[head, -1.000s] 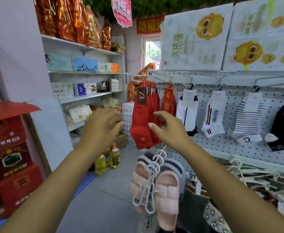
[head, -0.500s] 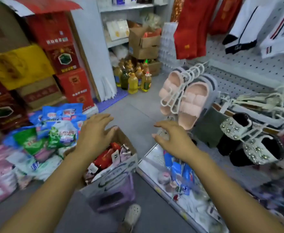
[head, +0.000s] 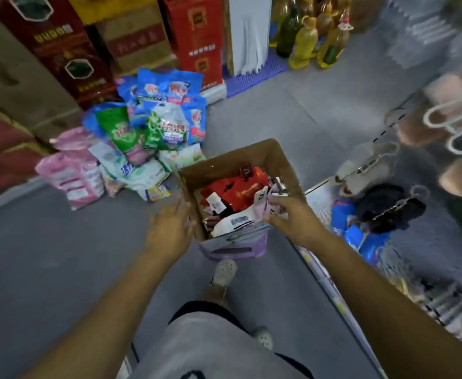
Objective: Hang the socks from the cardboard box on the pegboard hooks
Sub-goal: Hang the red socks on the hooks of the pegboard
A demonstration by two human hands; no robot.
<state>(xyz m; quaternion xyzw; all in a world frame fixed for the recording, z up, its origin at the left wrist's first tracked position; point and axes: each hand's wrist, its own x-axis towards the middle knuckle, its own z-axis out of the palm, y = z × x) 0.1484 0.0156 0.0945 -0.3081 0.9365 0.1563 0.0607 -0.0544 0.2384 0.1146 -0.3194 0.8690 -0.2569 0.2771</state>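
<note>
An open cardboard box (head: 251, 155) stands on a purple stool (head: 235, 248) on the floor in front of me. It holds several packed socks, mostly red ones (head: 240, 191), with a white and pale pink pair (head: 247, 217) at the near side. My left hand (head: 169, 228) hovers open at the box's left wall with fingers spread. My right hand (head: 292, 217) reaches into the box's right side; its straight fingers and thumb touch the pale pink pair without closing on it. The pegboard and its hooks are out of view.
Bags of detergent (head: 153, 127) lie piled on the floor left of the box, with stacked red cartons (head: 194, 36) and oil bottles (head: 306, 42) behind. Slippers on white hangers (head: 454, 124) and a low shelf of goods (head: 361, 233) line the right side. My foot (head: 224, 272) is just behind the stool.
My view has swung down from the pegboard to the box. Both hands dropped to it; the right one now reaches in among the socks and the left sits at the left wall.
</note>
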